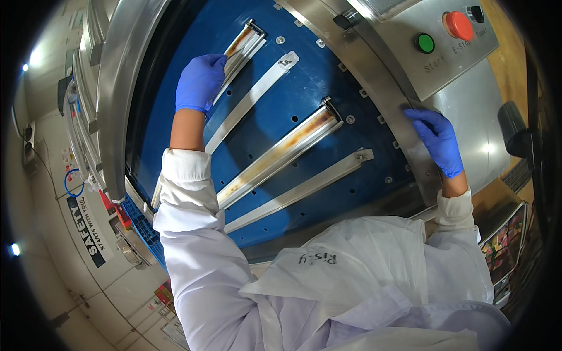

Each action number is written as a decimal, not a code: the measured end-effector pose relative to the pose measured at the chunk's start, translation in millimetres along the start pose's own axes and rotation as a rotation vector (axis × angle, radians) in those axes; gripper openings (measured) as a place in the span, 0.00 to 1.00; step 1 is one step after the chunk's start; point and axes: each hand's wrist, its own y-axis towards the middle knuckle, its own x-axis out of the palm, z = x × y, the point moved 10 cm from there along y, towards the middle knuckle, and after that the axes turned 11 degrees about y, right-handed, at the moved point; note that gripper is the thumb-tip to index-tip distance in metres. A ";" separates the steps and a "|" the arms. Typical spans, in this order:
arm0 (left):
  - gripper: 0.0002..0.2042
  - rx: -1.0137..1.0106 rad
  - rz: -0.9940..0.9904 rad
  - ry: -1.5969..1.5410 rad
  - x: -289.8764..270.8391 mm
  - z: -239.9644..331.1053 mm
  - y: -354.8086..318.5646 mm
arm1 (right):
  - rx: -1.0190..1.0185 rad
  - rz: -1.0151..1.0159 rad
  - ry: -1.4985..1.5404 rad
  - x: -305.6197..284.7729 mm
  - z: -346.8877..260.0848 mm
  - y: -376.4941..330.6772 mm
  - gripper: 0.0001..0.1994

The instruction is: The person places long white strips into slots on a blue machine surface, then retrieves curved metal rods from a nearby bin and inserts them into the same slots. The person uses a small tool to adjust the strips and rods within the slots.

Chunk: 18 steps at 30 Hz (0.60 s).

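My left hand point(201, 83), in a blue glove, is at the far sealing bar point(246, 48) of a vacuum sealing machine. Its fingers are curled in at the bar's edge, and whatever they may pinch is hidden. Brown scorch marks run along that bar and along the nearer sealing bar point(281, 149). Beside each bar lies a flat pale strip, one of them the near strip point(310, 190), fixed to the blue chamber bed point(316, 64). My right hand point(436, 141), also gloved in blue, rests on the steel rim point(404, 96) with its fingers stretched out, holding nothing.
On the right a steel control panel point(404, 64) carries a green button point(425, 42) and a red emergency button point(459, 26). The raised steel lid edge point(120, 88) stands on the left. A blue plastic crate point(143, 234) and a wall sign point(86, 231) are beyond it.
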 end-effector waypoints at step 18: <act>0.16 0.009 -0.084 -0.058 -2.8 -2.3 10.5 | 0.019 -0.002 -0.008 0.7 -6.6 -3.0 0.14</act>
